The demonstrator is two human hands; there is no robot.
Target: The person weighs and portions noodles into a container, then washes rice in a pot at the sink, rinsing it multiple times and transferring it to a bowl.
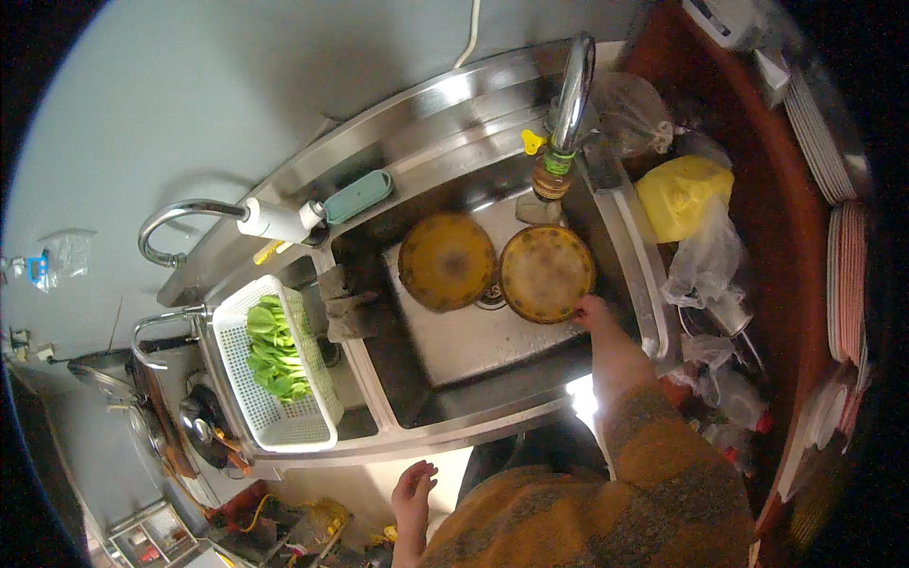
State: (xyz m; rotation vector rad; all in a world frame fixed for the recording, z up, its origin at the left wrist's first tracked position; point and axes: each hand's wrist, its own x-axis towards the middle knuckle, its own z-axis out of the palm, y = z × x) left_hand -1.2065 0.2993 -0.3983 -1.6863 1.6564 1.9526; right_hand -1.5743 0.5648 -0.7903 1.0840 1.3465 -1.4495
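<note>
In the stainless-steel sink [469, 362], two round brown objects with dark-spotted rims, like plates or lids, lie side by side. My right hand [591, 312] grips the lower right edge of the right round piece [547, 273]. The left round piece [446, 261] lies beside it, partly near the drain. My left hand [415, 484] is raised in front of the sink's front edge, fingers slightly curled, holding nothing. A chrome faucet [574, 92] with a green-wrapped end hangs over the basin.
A white perforated basket [277, 433] with leafy greens [275, 348] stands over the left basin. A dark cloth [346, 305] drapes the divider. A white bottle [273, 220] and teal tray [358, 197] sit behind. Yellow bag [685, 195] and clear plastic bags [706, 259] lie right.
</note>
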